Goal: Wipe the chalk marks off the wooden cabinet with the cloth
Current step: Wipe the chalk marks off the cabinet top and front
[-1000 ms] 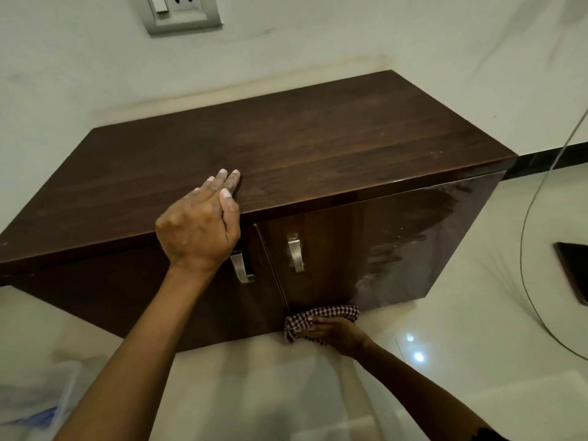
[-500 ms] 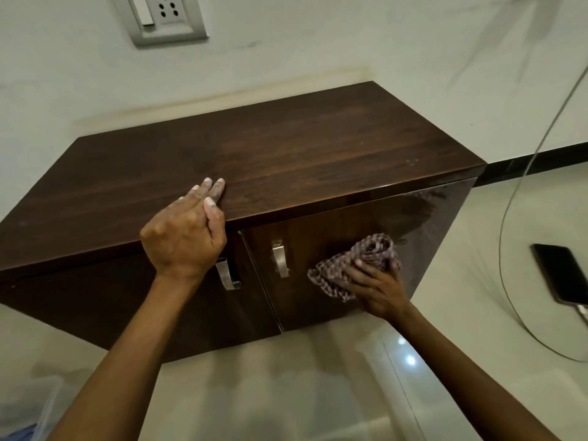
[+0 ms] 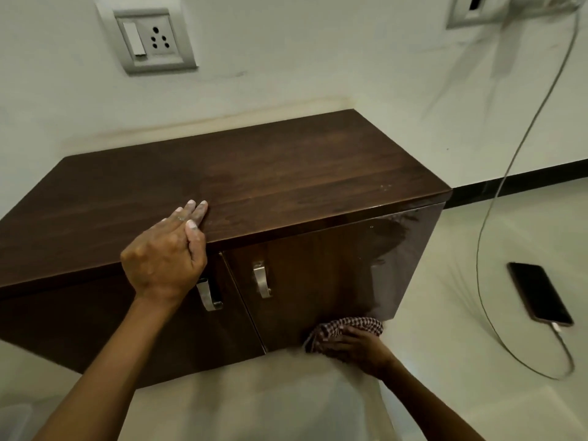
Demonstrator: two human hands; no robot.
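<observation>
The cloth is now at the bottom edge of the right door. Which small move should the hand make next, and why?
Probably sweep the cloth back up the right door. The right hand presses it at the door's bottom edge, and hazy smears show near the top right corner. The left hand braces on the cabinet top.

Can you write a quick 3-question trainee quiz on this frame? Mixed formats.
1. True or false: the left hand rests on the top front edge of the cabinet.
2. Multiple choice: the right hand presses the checked cloth against A) the cabinet top, B) the bottom edge of the right door, C) the wall socket.
3. Fill in: the phone on the floor has a ____ plugged into it.

Key: 1 true; 2 B; 3 cable.
</observation>
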